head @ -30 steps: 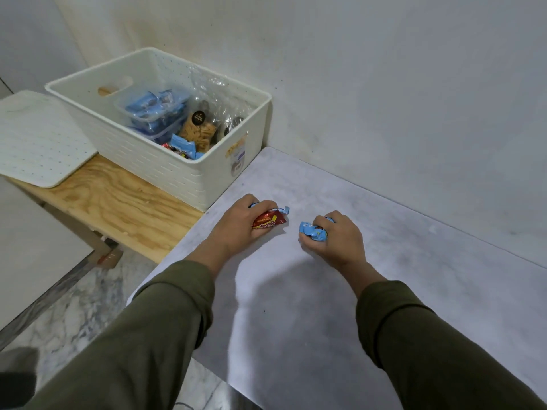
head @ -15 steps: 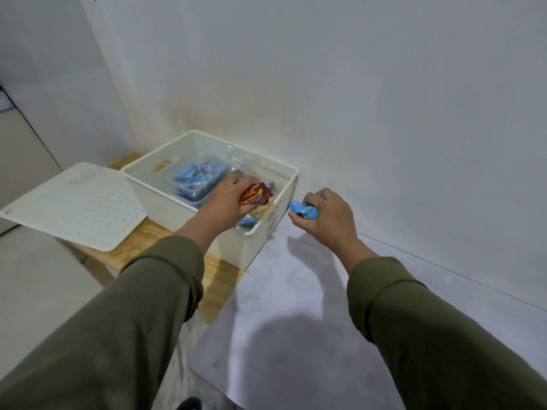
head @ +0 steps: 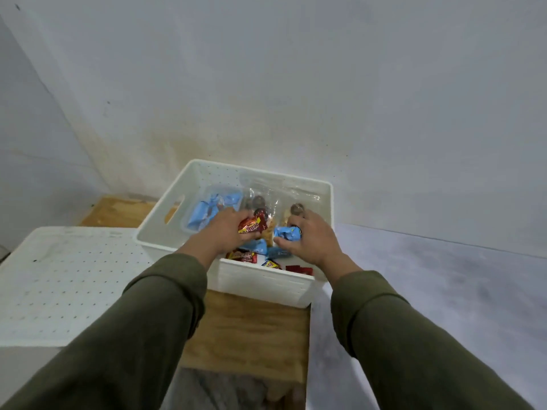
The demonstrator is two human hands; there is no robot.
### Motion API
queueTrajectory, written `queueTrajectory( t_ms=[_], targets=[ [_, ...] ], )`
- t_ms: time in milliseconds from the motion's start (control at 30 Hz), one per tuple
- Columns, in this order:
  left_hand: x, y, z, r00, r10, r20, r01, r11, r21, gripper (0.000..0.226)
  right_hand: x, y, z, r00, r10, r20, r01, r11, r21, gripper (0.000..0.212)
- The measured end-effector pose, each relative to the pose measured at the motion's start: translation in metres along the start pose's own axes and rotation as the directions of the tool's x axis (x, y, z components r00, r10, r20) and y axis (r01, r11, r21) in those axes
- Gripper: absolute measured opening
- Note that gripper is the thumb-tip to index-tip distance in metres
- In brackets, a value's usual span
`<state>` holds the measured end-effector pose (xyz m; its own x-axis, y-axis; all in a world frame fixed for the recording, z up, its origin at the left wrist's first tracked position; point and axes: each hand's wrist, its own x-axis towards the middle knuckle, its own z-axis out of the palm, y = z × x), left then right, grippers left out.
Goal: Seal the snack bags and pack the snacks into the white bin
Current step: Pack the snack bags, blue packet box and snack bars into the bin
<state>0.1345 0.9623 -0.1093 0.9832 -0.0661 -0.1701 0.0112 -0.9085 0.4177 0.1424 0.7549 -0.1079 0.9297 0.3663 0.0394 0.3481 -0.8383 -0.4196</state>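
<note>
Against a stained pale wall, the perforated white bin (head: 266,284) sits on plywood. Above its middle, the left hand (head: 220,235) grips a glossy red wrapper (head: 251,226) and the right hand (head: 310,239) a crinkly blue packet (head: 285,233); the packing step is under way, so both hands should release into it.

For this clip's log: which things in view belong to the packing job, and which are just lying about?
Part of the job:
- white bin
- red snack packet held in left hand
- blue snack packet held in right hand
- clear snack bags in the bin

Lying about:
- white perforated lid
- wooden board
- grey tabletop
</note>
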Motion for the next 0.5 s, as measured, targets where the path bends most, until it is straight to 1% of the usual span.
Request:
queueTrajectory(
  t_ms=[167, 267, 367, 500],
  targets=[
    [0.007, -0.008, 0.011, 0.996, 0.065, 0.06, -0.059, 0.995, -0.085, 0.066, 0.002, -0.001, 0.013, 0.993, 0.106, 0.06, -0.105, 0.994, -0.01, 0.041],
    [0.011, -0.011, 0.015, 0.982, 0.147, 0.118, -0.134, 0.985, -0.113, 0.082, 0.002, -0.002, 0.01, 0.988, 0.128, 0.082, -0.129, 0.992, 0.005, 0.05],
    [0.011, -0.009, 0.017, 0.968, 0.173, 0.182, -0.148, 0.978, -0.144, 0.094, 0.001, -0.003, 0.008, 0.988, 0.137, 0.071, -0.139, 0.99, 0.023, 0.053],
    [0.008, -0.001, 0.017, 0.976, 0.18, 0.122, -0.157, 0.971, -0.178, 0.097, -0.003, -0.001, 0.006, 0.99, 0.136, 0.037, -0.137, 0.99, 0.043, 0.058]
  ],
)
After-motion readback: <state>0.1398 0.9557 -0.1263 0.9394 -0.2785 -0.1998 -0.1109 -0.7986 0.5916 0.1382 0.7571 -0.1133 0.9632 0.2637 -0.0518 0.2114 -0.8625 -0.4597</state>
